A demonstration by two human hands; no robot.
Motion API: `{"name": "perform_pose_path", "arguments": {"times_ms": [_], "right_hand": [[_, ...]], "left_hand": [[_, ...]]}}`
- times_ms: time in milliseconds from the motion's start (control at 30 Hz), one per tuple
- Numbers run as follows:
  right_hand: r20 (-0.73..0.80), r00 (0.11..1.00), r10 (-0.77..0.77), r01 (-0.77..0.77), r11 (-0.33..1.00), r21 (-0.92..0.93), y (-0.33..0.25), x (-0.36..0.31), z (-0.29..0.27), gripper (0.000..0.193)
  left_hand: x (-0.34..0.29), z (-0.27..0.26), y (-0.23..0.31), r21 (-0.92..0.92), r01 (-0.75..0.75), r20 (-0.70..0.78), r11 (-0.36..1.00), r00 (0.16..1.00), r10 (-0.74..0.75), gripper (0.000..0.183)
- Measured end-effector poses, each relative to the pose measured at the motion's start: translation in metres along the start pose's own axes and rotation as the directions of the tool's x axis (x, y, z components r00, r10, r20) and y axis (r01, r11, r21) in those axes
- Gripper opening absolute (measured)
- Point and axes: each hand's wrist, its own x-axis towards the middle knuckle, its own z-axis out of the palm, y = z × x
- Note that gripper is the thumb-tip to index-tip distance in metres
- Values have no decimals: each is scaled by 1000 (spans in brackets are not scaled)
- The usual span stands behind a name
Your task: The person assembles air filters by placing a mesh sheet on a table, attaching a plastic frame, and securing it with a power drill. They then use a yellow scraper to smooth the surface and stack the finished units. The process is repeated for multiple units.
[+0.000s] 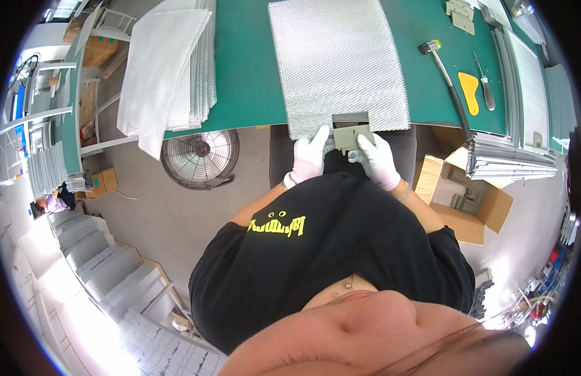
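A silvery expanded-metal mesh sheet (340, 59) lies on the green table, its near edge overhanging toward me. That edge has a rectangular notch. Right at the notch is a flat grey-beige plastic piece (352, 137) with small tabs. My right hand (377, 161), in a white glove, pinches this piece at its right end, thumb on top. My left hand (310, 154), gloved too, is closed at the sheet's near edge left of the notch. Its thumb lies over the mesh and its fingers curl close to the piece's left end, partly hidden.
Stacked mesh sheets (177, 69) overhang the table's left side. To the right lie a hammer (446, 78), a yellow scraper (469, 93), a screwdriver (486, 88) and more plastic pieces (461, 16). A floor fan (201, 158) and an open carton (466, 203) stand below; metal sheets (510, 160) jut out right.
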Motion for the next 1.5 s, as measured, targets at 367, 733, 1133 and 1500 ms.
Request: {"name": "perform_pose_path", "arguments": {"times_ms": [367,733,1133,1500], "right_hand": [[-113,989,-97,65,963,-261,-9,-1,17,33],[-165,947,-276,196,903,-382,-16,-4,19,27],[-325,931,-167,81,962,-261,-23,-2,6,33],[-346,922,-176,149,983,-105,-12,-1,8,35]], "left_hand": [[10,-11,-1,370,54,68,928,994,-85,28],[5,17,-14,86,190,153,978,967,-202,40],[8,6,1,346,80,230,935,959,-168,30],[4,2,-7,48,185,317,982,929,-190,48]]}}
